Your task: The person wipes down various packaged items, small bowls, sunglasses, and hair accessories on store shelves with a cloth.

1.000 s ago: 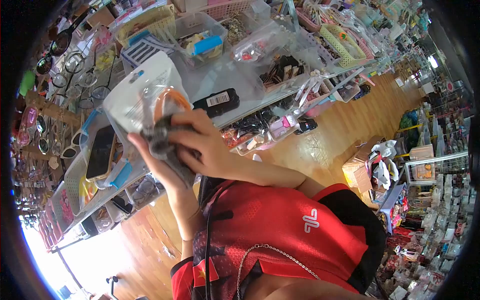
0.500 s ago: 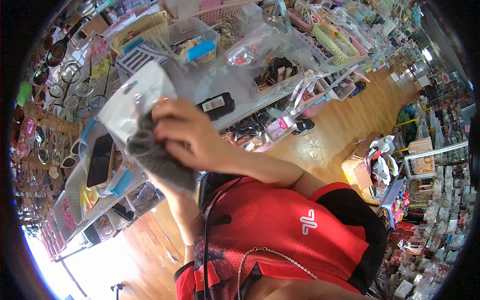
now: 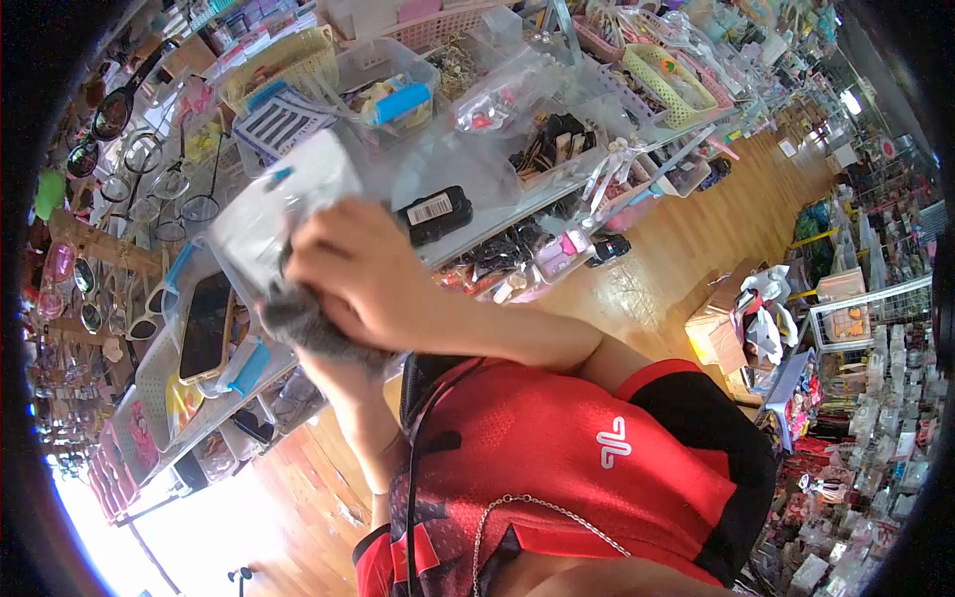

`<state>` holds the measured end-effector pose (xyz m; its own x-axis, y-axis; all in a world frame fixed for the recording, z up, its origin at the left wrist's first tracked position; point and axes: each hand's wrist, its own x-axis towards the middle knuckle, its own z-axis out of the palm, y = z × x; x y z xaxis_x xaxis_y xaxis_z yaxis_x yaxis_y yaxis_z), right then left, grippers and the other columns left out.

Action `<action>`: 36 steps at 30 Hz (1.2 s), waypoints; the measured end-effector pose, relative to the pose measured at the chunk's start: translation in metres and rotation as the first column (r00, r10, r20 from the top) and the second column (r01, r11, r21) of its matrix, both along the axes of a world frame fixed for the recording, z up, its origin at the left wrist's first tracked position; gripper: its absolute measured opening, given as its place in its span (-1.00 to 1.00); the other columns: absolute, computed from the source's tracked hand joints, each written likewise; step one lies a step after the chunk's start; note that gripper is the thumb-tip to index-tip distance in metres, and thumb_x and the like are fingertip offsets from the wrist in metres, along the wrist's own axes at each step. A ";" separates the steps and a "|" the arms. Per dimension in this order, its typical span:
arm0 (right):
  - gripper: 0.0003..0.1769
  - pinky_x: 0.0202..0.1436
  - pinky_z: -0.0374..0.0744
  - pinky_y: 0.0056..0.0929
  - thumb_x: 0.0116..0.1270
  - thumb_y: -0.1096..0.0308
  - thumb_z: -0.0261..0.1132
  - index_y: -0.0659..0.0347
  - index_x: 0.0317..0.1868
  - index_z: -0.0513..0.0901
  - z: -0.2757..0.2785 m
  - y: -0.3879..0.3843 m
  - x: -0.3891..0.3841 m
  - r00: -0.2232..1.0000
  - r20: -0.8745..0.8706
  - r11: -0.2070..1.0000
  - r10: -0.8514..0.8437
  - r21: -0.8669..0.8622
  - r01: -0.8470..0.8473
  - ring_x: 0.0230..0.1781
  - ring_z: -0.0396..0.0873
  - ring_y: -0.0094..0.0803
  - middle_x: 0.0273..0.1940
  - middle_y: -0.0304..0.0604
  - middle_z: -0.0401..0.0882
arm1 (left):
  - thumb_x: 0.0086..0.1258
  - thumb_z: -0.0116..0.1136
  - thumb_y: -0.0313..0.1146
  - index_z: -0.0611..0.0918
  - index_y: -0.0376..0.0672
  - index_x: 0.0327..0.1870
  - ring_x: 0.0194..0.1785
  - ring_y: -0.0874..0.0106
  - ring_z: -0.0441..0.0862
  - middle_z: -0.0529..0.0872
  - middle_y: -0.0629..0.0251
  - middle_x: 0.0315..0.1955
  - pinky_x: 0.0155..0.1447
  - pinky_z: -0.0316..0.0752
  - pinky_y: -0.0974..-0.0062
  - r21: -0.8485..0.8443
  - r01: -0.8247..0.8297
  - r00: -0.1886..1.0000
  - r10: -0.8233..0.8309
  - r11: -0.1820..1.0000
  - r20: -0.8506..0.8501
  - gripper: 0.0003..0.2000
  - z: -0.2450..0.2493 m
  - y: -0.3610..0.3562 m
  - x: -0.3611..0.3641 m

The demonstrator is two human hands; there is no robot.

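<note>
Right hand (image 3: pixel 358 264) pinches what seems gray cloth (image 3: pixel 303 320), whitish pouch (image 3: pixel 274 204) beyond, print blurred; left hand (image 3: pixel 336 376) beneath, its grip unclear.

A wooden floor (image 3: pixel 637 289) runs to the far right, past packed shelves (image 3: pixel 885 398). Bright light (image 3: pixel 189 517) falls at near left.

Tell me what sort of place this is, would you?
Probably a shop selling small accessories. Many glasses are on display, small goods fill plastic baskets, and a black item carries a barcode label.
</note>
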<state>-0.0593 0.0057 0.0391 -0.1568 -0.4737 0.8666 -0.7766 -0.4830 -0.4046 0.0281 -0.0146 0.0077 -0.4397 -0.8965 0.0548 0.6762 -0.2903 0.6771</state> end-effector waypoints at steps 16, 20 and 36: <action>-0.58 0.05 0.29 -0.28 -0.17 0.55 0.01 0.10 -0.24 0.62 0.001 0.004 -0.006 0.997 0.065 0.999 0.039 -0.020 -0.037 -0.06 0.36 -0.12 -0.08 -0.10 0.44 | 0.35 -0.45 0.18 0.21 -0.22 0.22 0.26 0.35 0.14 0.24 0.11 0.18 0.33 -0.06 0.35 0.119 -0.109 0.994 0.105 0.987 0.044 -0.35 0.023 0.026 -0.002; -0.62 0.13 0.25 -0.22 -0.06 0.49 0.10 0.09 -0.16 0.61 -0.032 0.003 0.016 0.972 0.093 0.976 0.214 -0.053 -0.210 0.04 0.35 -0.13 0.03 -0.11 0.42 | 0.21 -0.38 0.34 0.23 -0.22 0.21 0.03 0.45 0.40 0.36 0.19 0.09 0.00 0.36 0.61 0.322 -0.061 0.994 0.087 0.945 -0.065 -0.21 0.034 0.004 0.020; -0.51 0.15 0.24 -0.17 -0.11 0.13 0.36 0.18 -0.13 0.58 -0.024 -0.003 0.023 0.988 0.040 0.989 0.150 -0.002 -0.150 0.09 0.32 -0.13 -0.01 -0.05 0.41 | 0.32 -0.22 0.06 0.17 -0.13 0.25 0.24 0.37 0.18 0.23 0.22 0.17 0.25 0.13 0.43 0.114 0.078 0.955 -0.041 0.990 -0.295 -0.42 -0.002 -0.001 0.025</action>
